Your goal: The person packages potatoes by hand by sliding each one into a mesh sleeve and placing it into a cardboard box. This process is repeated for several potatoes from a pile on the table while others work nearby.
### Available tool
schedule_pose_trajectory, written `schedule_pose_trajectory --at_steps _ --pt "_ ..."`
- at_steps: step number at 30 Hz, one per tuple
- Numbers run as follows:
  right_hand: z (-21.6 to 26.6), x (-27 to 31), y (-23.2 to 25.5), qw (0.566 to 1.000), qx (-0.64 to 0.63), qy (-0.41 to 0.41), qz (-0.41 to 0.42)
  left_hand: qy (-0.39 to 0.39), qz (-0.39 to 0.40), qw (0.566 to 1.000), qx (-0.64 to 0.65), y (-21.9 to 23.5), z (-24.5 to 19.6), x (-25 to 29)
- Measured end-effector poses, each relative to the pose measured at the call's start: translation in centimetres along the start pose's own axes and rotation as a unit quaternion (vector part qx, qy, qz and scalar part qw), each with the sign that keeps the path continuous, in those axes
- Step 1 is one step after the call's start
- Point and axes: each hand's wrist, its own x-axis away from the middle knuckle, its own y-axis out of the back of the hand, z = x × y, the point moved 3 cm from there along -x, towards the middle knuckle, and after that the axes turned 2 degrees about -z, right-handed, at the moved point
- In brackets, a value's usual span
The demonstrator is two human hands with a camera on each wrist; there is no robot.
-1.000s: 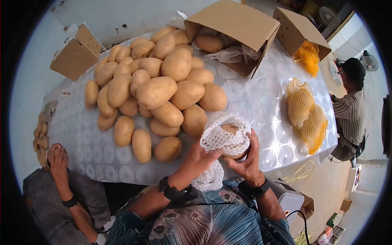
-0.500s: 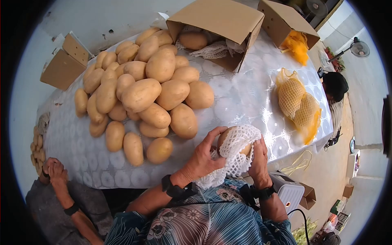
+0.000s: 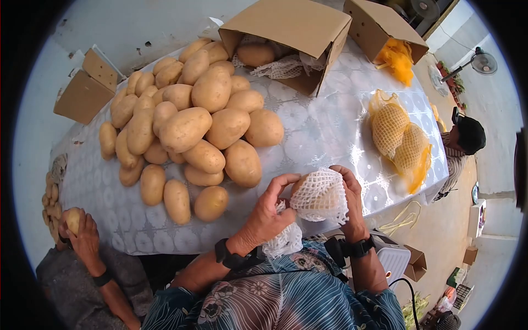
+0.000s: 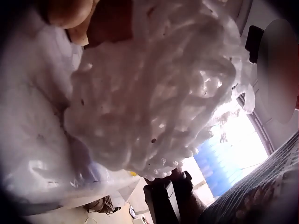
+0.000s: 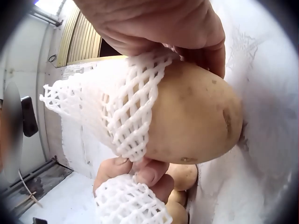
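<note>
Potato (image 3: 301, 186) half inside white foam net (image 3: 320, 196), both hands pinching net, left hand (image 3: 268, 214), right hand (image 3: 352, 201), above table edge (image 3: 165, 242)

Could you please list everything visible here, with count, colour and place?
potato: one, tan, half inside the net, held over the table's near edge
foam net: one, white, pulled over that potato
loose potatoes: a large pile, tan, on the table's left half
table: one, white patterned cover
cardboard boxes: three, brown, along the far side
yellow mesh bags: two, filled, on the table's right
second person's hand: lower left, holding a potato
left hand: grips the foam net
right hand: holds the netted potato
</note>
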Motion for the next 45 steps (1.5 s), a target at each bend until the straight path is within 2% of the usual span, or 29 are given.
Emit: schedule_pose_trajectory --at_steps 3,4,6,7,9,10,13,16,19,20,21,25,28,31,34,37,38,41,44,45 --pt "-0.3 0.2 -0.1 1.000 -0.017 0.013 0.010 0.024 -0.018 0.998 0.064 0.1 0.3 0.0" --pt "-0.1 0.5 -0.2 0.999 0.032 0.038 0.013 0.036 -0.020 0.996 0.080 0.2 0.3 0.1" --pt "0.7 1.1 -0.6 0.988 0.128 0.089 0.020 -0.011 -0.013 0.997 0.081 0.3 -0.8 0.2" --pt "1.1 1.4 -0.8 0.992 0.101 0.070 0.041 -0.035 -0.010 0.996 0.082 0.3 -1.2 0.2" --pt "1.8 1.9 -1.0 0.995 0.047 0.034 0.079 -0.021 -0.026 0.998 0.059 0.2 -1.0 0.2" --pt "1.7 1.7 -0.7 0.994 0.057 0.049 0.081 -0.015 -0.033 0.998 0.048 0.2 -0.8 0.1" --pt "2.2 1.4 0.0 0.989 0.098 0.080 0.076 -0.060 -0.032 0.997 0.047 0.7 -0.6 -0.3" --pt "2.2 0.3 0.0 0.983 0.163 0.059 0.062 0.024 -0.086 0.976 0.198 0.7 1.2 -0.4" --pt "-0.4 -1.0 0.7 0.991 0.114 0.026 0.063 0.159 -0.095 0.940 0.287 0.4 3.2 -0.1" --pt "-1.4 -1.4 1.0 0.993 0.100 0.011 0.056 0.156 -0.106 0.945 0.269 0.3 3.5 -0.3" --pt "-1.7 -1.6 1.1 0.993 0.091 0.038 0.062 0.152 -0.116 0.949 0.251 0.2 3.8 -0.6" --pt "-1.6 -1.5 0.9 0.982 0.128 0.141 -0.019 0.115 -0.133 0.954 0.244 0.5 5.2 -1.4" --pt "-0.8 -0.9 0.4 0.968 0.158 0.195 -0.025 0.107 -0.142 0.976 0.129 0.6 6.4 -1.3" --pt "-0.4 -0.1 -0.3 0.959 0.206 0.180 0.070 0.120 -0.145 0.972 0.139 0.0 6.8 -1.1" --pt "-0.3 -0.6 0.0 0.953 0.222 0.168 0.116 0.095 -0.143 0.983 0.070 0.2 7.4 -1.6" --pt "1.1 -0.5 0.0 0.962 0.227 0.110 0.108 -0.076 -0.148 0.974 -0.153 1.1 5.2 -1.3" --pt "1.5 -0.3 0.2 0.966 0.225 0.082 0.096 -0.089 -0.140 0.970 -0.176 1.2 4.4 -1.1" --pt "2.6 0.2 0.8 0.903 0.335 0.267 0.038 -0.126 -0.127 0.959 -0.222 1.2 0.2 -0.9" --pt "3.7 0.7 -0.7 0.884 0.364 0.275 0.099 -0.177 -0.087 0.944 -0.266 1.4 -1.2 -2.4" --pt "3.5 0.5 -1.0 0.846 0.390 0.352 0.091 -0.184 -0.080 0.942 -0.270 1.4 -1.6 -3.1"
